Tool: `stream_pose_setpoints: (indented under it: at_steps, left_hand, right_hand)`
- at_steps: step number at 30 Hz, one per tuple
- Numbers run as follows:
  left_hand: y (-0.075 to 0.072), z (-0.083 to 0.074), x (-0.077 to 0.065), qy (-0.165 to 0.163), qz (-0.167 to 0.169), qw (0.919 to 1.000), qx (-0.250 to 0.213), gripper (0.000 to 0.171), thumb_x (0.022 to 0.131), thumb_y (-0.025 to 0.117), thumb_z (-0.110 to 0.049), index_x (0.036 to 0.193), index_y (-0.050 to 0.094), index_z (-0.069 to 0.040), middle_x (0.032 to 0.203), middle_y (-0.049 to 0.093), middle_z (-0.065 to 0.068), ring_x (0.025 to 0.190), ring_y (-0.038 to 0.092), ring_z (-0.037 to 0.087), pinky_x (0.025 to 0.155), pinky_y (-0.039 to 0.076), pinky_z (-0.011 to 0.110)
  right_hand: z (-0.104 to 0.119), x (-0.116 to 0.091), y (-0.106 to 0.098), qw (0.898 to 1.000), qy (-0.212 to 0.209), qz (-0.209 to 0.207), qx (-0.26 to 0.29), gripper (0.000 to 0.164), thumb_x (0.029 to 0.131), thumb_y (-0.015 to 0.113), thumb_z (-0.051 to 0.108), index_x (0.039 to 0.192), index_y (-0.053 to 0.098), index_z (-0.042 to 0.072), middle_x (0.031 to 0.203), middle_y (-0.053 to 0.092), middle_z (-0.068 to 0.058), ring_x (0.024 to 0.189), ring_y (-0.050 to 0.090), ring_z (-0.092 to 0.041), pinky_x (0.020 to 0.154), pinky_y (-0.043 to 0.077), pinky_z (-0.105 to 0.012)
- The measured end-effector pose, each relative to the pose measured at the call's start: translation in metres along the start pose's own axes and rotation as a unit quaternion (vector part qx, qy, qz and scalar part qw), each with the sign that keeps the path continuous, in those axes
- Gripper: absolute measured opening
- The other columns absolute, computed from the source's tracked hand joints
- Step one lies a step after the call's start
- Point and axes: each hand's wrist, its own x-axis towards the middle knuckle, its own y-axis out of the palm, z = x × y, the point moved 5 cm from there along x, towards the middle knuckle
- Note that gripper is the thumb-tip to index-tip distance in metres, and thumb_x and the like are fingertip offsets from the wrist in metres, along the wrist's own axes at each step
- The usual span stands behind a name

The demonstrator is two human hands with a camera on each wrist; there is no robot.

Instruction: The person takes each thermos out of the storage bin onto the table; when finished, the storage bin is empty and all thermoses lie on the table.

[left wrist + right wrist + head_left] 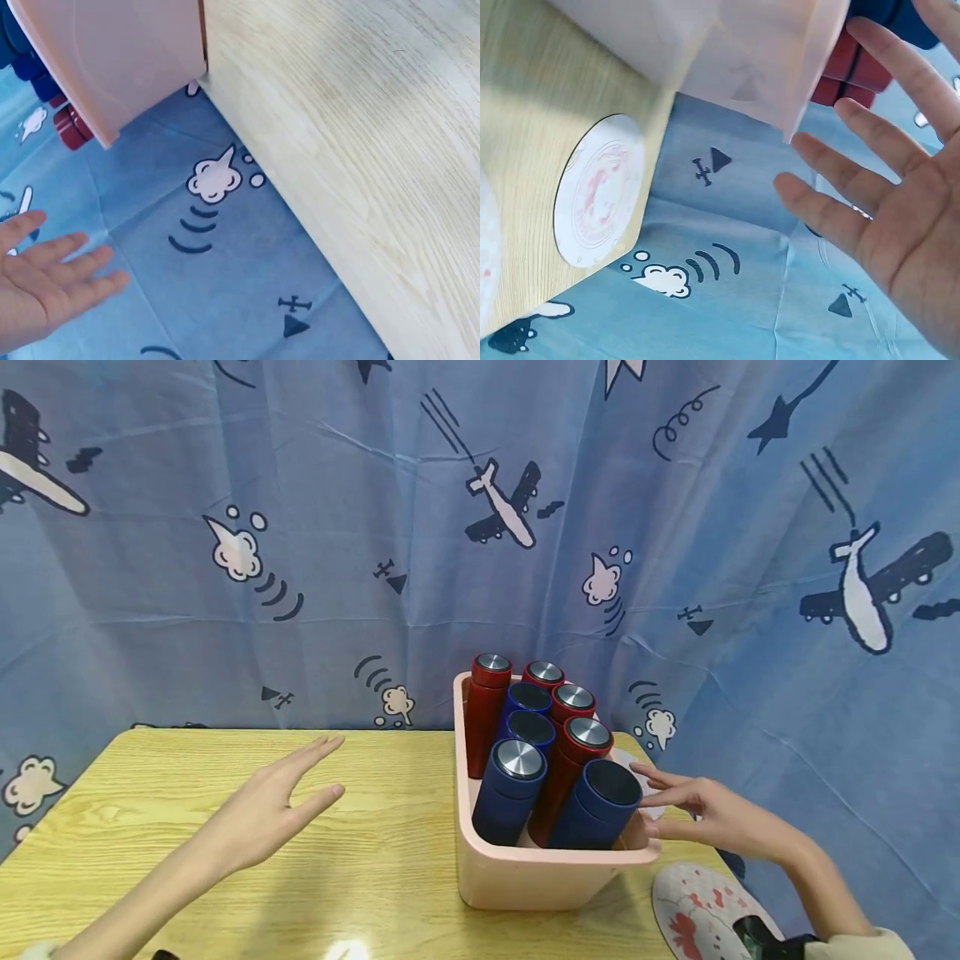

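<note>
A pale pink bin [525, 881] stands on the table, packed with several upright thermos bottles. At its front are a dark blue thermos with a black lid top [592, 818] and another with a silver lid top [506, 802]. Red thermoses, such as the tall one at the back left [487, 714], and brighter blue ones fill the rest. My right hand [701, 814] is beside the bin's right wall, fingers extended and spread; whether they touch the rim I cannot tell. My left hand [266, 806] hovers over the table left of the bin, fingers straight, holding nothing.
The bin sits toward the right side of the wood-grain table [390, 827]. A round white mat with red marks [705, 902] lies at front right, and another round mat [604, 191] lies beside the bin. A blue patterned curtain [337, 568] hangs behind the table.
</note>
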Motion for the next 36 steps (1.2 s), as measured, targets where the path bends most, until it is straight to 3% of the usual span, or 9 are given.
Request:
stream_pose_setpoints:
  at_steps: [3, 7, 9, 14, 20, 23, 29, 33, 36]
  left_hand:
    - [0.005, -0.003, 0.007, 0.007, 0.002, 0.9996, -0.029, 0.053, 0.096, 0.056, -0.039, 0.141, 0.048, -0.011, 0.141, 0.049, 0.015, 0.128, 0.046, 0.038, 0.101, 0.037, 0.058]
    - [0.011, -0.01, 0.019, 0.004, 0.017, 0.9968, -0.078, 0.042, 0.094, 0.062, -0.033, 0.13, 0.06, -0.012, 0.129, 0.06, 0.009, 0.115, 0.058, 0.034, 0.094, 0.046, 0.055]
    - [0.016, -0.014, 0.025, 0.006, 0.025, 0.9942, -0.104, 0.037, 0.092, 0.064, -0.029, 0.125, 0.063, -0.011, 0.124, 0.063, 0.008, 0.109, 0.062, 0.031, 0.09, 0.049, 0.052]
    - [0.03, -0.024, 0.036, 0.005, 0.048, 0.9826, -0.18, 0.031, 0.089, 0.069, -0.023, 0.117, 0.067, -0.01, 0.117, 0.067, 0.006, 0.099, 0.065, 0.022, 0.086, 0.053, 0.041]
    - [0.045, -0.033, 0.044, 0.008, 0.077, 0.9595, -0.271, 0.032, 0.087, 0.072, -0.022, 0.114, 0.068, -0.006, 0.113, 0.067, 0.01, 0.095, 0.067, 0.02, 0.08, 0.056, 0.029]
    - [0.055, -0.038, 0.048, 0.01, 0.093, 0.9457, -0.311, 0.034, 0.086, 0.073, -0.019, 0.115, 0.067, -0.002, 0.114, 0.066, 0.013, 0.096, 0.067, 0.022, 0.081, 0.056, 0.028]
    - [0.077, -0.048, 0.058, 0.014, 0.101, 0.9237, -0.369, 0.04, 0.082, 0.076, -0.013, 0.118, 0.064, 0.002, 0.117, 0.064, 0.016, 0.099, 0.065, 0.029, 0.085, 0.055, 0.029]
    - [0.09, -0.054, 0.065, 0.014, 0.1, 0.9099, -0.402, 0.046, 0.081, 0.077, -0.01, 0.123, 0.061, 0.002, 0.123, 0.061, 0.017, 0.106, 0.062, 0.031, 0.087, 0.054, 0.03]
    - [0.096, -0.06, 0.069, 0.022, 0.101, 0.9038, -0.415, 0.052, 0.08, 0.078, -0.01, 0.127, 0.058, 0.0, 0.127, 0.058, 0.018, 0.11, 0.06, 0.029, 0.091, 0.052, 0.032]
  right_hand:
    - [-0.004, 0.004, 0.003, 0.999, -0.003, 0.03, -0.022, 0.022, 0.089, 0.07, 0.019, 0.11, 0.074, 0.016, 0.135, 0.052, -0.024, 0.125, 0.041, -0.05, 0.09, 0.051, -0.05]
    - [-0.008, 0.006, 0.006, 0.997, -0.003, 0.048, -0.053, 0.018, 0.086, 0.073, 0.025, 0.102, 0.076, 0.02, 0.112, 0.07, -0.004, 0.122, 0.051, -0.039, 0.084, 0.053, -0.03]
    - [-0.008, 0.005, 0.006, 0.997, -0.004, 0.049, -0.051, 0.018, 0.084, 0.074, 0.027, 0.1, 0.077, 0.019, 0.108, 0.071, -0.002, 0.121, 0.052, -0.039, 0.083, 0.053, -0.028]
    - [-0.003, 0.001, 0.005, 0.998, 0.001, 0.058, -0.018, 0.027, 0.077, 0.079, 0.032, 0.098, 0.076, 0.015, 0.114, 0.067, -0.018, 0.116, 0.046, -0.053, 0.079, 0.057, -0.036]
    - [0.003, 0.006, 0.006, 0.998, 0.004, 0.063, -0.002, 0.027, 0.074, 0.08, 0.037, 0.09, 0.076, 0.016, 0.109, 0.069, -0.014, 0.113, 0.053, -0.048, 0.074, 0.057, -0.025]
    - [0.005, 0.009, 0.006, 0.998, 0.003, 0.062, -0.025, 0.026, 0.073, 0.08, 0.04, 0.087, 0.077, 0.019, 0.104, 0.071, -0.006, 0.113, 0.055, -0.044, 0.074, 0.056, -0.023]
    - [0.01, 0.012, 0.004, 0.994, 0.007, 0.068, -0.08, 0.026, 0.071, 0.079, 0.046, 0.085, 0.077, 0.024, 0.093, 0.07, 0.013, 0.115, 0.055, -0.042, 0.085, 0.054, -0.033]
    - [0.011, 0.011, 0.004, 0.995, 0.009, 0.069, -0.071, 0.023, 0.071, 0.08, 0.042, 0.085, 0.077, 0.023, 0.091, 0.07, 0.013, 0.117, 0.054, -0.043, 0.085, 0.055, -0.036]
    - [0.01, 0.008, 0.005, 0.997, 0.014, 0.071, -0.031, 0.02, 0.073, 0.082, 0.035, 0.084, 0.076, 0.019, 0.094, 0.071, 0.006, 0.105, 0.064, -0.031, 0.073, 0.058, -0.032]
